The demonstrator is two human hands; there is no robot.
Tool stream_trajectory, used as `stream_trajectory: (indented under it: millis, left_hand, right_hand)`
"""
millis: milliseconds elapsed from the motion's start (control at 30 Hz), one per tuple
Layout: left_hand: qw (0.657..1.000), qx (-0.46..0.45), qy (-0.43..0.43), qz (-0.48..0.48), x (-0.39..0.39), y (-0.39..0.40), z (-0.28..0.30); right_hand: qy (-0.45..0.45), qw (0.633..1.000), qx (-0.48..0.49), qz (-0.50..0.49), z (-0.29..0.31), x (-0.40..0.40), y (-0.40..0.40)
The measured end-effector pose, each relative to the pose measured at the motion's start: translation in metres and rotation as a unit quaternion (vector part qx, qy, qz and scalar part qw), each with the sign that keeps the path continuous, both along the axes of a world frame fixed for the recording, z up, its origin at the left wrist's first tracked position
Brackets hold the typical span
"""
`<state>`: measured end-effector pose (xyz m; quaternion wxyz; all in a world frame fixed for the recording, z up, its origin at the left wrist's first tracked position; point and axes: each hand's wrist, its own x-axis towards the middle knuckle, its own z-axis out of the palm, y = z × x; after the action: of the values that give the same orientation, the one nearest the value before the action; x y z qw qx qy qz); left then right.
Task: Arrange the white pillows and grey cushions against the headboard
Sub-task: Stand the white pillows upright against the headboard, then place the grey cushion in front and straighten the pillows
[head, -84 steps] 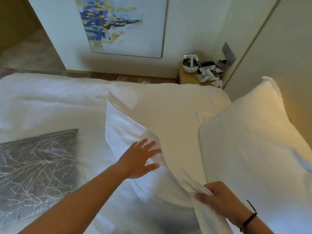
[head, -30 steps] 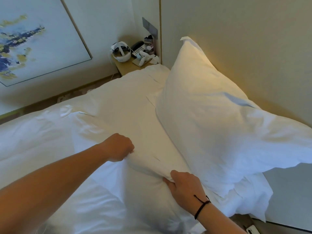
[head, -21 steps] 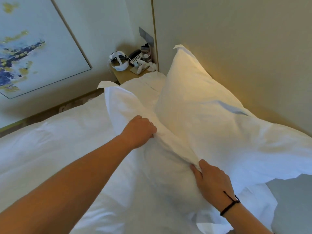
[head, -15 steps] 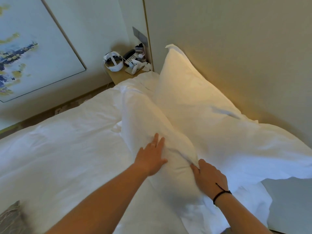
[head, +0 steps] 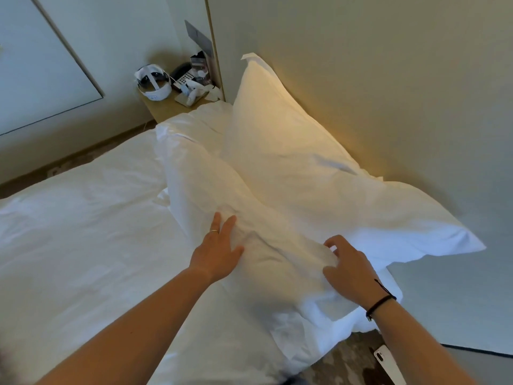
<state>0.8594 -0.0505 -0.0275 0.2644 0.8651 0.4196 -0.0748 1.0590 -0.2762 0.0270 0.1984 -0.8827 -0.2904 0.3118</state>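
Leaning the front pillow (head: 230,218) against the back pillow (head: 291,151) is the step I judge to be in hand; the back one already stands tilted against the headboard (head: 361,79). The front pillow's long axis runs along the headboard, from the nightstand (head: 163,107) end toward me, and it lies between the back pillow and the open duvet (head: 83,232).

My left hand (head: 219,251) rests flat on the pillow's face on the side away from the headboard, fingers (head: 222,226) straight and spread, pressing not gripping. My right hand (head: 347,270) is at the pillow's near end, on the headboard side, fingers curled; they seem to pinch the cover, but I cannot tell for sure, as the fabric hides the tips. Both hands touch the pillow, so neither is nearer; the left covers the middle, the right the corner.

Edges & room: the near corner of the pillow hangs past the bed edge, over the carpet, where a phone (head: 385,362) lies. Toward the nightstand end there is free room along the headboard, so a slide that way looks possible, w/o hitting anything. No grey cushion is in view now; I judge that part of the task is not yet done. Risk, imo: soft filling may slump forward when the flat hand lets go.
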Motion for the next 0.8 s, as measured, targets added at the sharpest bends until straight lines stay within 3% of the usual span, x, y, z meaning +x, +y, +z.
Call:
stream_trajectory:
  millis: [167,233,333,433,600,800]
  left_hand:
    - [0.999,-0.01,-0.027,0.013,-0.007,-0.008,0.0]
    - [0.999,-0.012,-0.04,0.017,-0.015,-0.01,0.0]
    - [0.998,-0.022,-0.047,0.043,-0.041,-0.013,-0.004]
    - [0.995,-0.037,-0.033,0.084,-0.086,-0.017,-0.013]
    - [0.976,-0.046,0.007,0.214,-0.207,-0.03,-0.031]
    - [0.891,-0.086,0.06,0.441,-0.373,-0.079,-0.057]
  right_hand:
    - [-0.145,0.985,-0.088,0.012,0.013,0.013,-0.019]
    - [-0.194,0.98,-0.051,0.008,0.018,0.003,-0.018]
    - [-0.237,0.966,0.084,0.059,0.023,-0.035,0.003]
    - [-0.198,0.953,0.16,0.162,0.016,-0.092,0.035]
    - [-0.043,0.935,0.127,0.328,-0.018,-0.197,0.088]
    - [0.044,0.862,0.005,0.505,-0.059,-0.32,0.142]
